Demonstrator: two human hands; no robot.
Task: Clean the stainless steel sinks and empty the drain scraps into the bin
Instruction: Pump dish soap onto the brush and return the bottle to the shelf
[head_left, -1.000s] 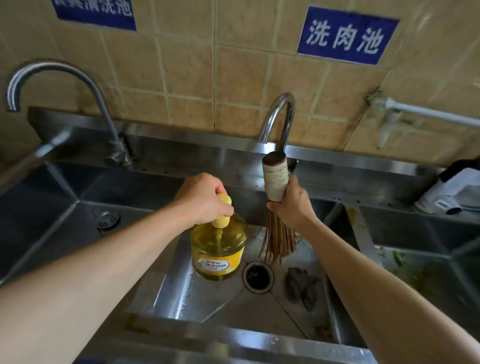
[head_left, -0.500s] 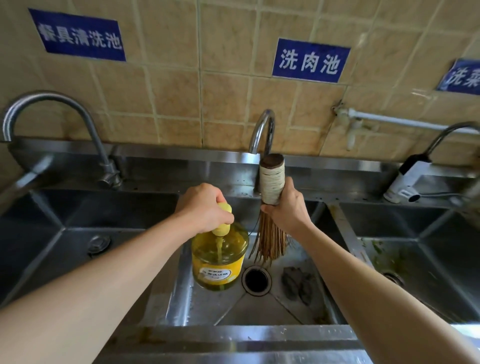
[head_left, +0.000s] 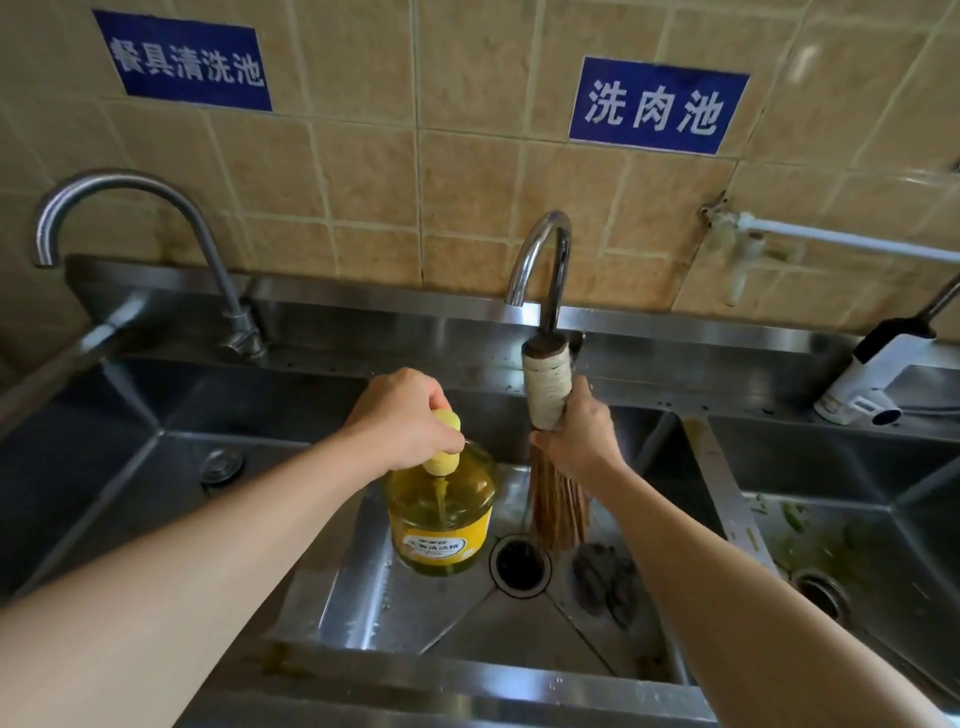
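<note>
Cleaning looks barely begun. Left hand (head_left: 402, 421) grip clamps the detergent bottle (head_left: 441, 512) pump; right hand (head_left: 579, 439) grips the bamboo brush (head_left: 550, 452) over the middle sink (head_left: 363, 587). At three o'clock, the right sink (head_left: 883, 530) holds green scraps (head_left: 792, 519), unemptied.

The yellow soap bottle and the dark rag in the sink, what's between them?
In the head view, the open drain hole sits between the bottle and rag, with the brush bristles hanging just above.

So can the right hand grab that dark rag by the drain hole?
Probably not right now. The right hand is gripping the bamboo brush, so its fingers are busy. The dark rag lies uncovered just below the bristles, beside the drain.
</note>
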